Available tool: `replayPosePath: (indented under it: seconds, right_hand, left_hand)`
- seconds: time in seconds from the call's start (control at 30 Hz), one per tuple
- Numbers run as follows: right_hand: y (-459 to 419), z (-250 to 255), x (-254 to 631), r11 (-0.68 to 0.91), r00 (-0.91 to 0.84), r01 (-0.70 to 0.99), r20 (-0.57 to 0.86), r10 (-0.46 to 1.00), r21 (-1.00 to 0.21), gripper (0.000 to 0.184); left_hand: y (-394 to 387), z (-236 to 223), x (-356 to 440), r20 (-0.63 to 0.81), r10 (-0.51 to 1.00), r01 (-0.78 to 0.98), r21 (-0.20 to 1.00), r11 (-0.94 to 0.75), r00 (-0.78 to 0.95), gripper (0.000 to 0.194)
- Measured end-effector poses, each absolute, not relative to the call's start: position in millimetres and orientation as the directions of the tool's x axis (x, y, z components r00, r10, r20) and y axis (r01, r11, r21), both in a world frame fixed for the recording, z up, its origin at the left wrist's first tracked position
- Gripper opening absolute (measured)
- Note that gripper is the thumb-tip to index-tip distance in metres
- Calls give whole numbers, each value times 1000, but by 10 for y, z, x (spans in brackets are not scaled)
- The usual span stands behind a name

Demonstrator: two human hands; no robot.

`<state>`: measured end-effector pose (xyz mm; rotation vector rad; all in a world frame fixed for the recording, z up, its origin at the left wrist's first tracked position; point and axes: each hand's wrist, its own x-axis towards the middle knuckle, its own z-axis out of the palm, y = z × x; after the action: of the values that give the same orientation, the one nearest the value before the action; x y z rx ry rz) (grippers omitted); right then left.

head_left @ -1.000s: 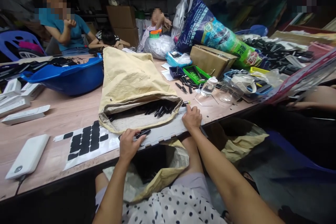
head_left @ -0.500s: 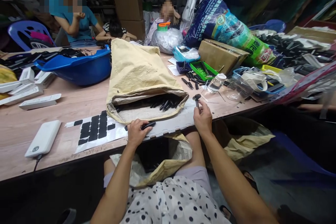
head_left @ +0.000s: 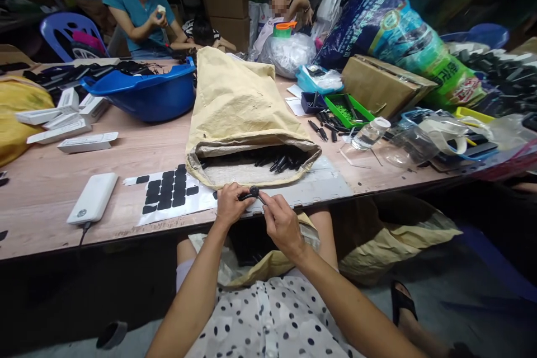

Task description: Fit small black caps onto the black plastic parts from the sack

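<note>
At the table's front edge my left hand (head_left: 230, 205) is closed on a slim black pen-like piece (head_left: 244, 197). My right hand (head_left: 283, 222) pinches a small tool with a round black head (head_left: 254, 191), and that head meets the black piece in front of the left hand. Just beyond both hands lies a beige woven sack (head_left: 239, 106), its mouth facing me, with many black pieces (head_left: 285, 162) inside. A second sack (head_left: 268, 268), also holding dark things, hangs open between my knees. Left of my left hand is a white sheet with black stickers (head_left: 168, 190).
A white power bank (head_left: 93, 197) with a cable, small white boxes (head_left: 88, 142) and a blue basin (head_left: 146, 92) stand on the left. Rightward are a green tray (head_left: 342, 112), a clear jar (head_left: 371, 133), a carton (head_left: 386, 84) and a large printed bag (head_left: 403, 22). People sit across the table.
My right hand has moved left with the round-headed tool, bringing it to the black piece in my left hand. The view has shifted slightly, and the person at left has lowered a hand.
</note>
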<state>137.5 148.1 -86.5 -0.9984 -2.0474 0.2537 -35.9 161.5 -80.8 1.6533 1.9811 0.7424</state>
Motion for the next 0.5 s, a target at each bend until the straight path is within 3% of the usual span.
replayPosePath:
  seconds: [0.1, 0.33, 0.5]
  right_hand:
    - [1483, -875, 1371, 660, -357, 587, 582, 730, -468, 38]
    - [1524, -810, 1415, 606, -245, 523, 576, 780, -599, 37]
    - [1540, -897, 1490, 534, -250, 520, 479, 841, -667, 37]
  left_hand:
    - [1614, -789, -342, -12, 983, 737, 661, 144, -182, 12]
    - [1615, -800, -344, -3, 984, 725, 676, 134, -179, 14]
    - [1615, -832, -346, 7, 984, 721, 681, 127, -180, 14]
